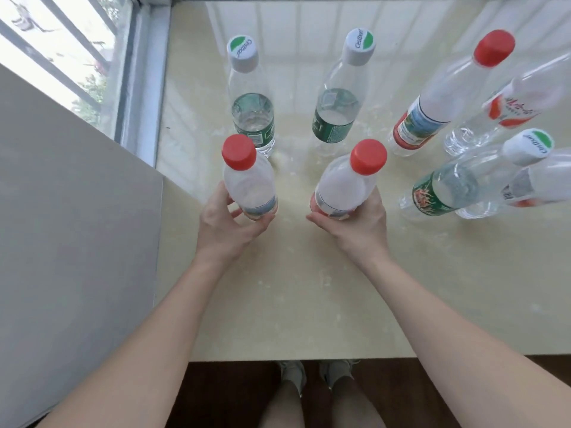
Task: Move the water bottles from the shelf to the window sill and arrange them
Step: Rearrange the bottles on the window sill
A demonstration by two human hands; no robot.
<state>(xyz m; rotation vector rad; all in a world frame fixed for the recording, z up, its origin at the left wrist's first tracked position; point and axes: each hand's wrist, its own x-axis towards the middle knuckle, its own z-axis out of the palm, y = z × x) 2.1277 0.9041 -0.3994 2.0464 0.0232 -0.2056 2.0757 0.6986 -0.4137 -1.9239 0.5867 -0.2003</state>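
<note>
Two red-capped bottles are upright at the window sill [309, 288] (bases hidden behind the fingers), the left hand [225, 223] gripping the left bottle [247, 183] low down, the right hand [355, 223] gripping the right bottle [346, 186], other bottles [253, 118] standing behind them.

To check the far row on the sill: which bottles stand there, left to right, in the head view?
Left white-capped bottle → middle white-capped bottle → red-capped bottle with the red-and-blue label. The overlapping bottles at the right edge are left out.
</note>
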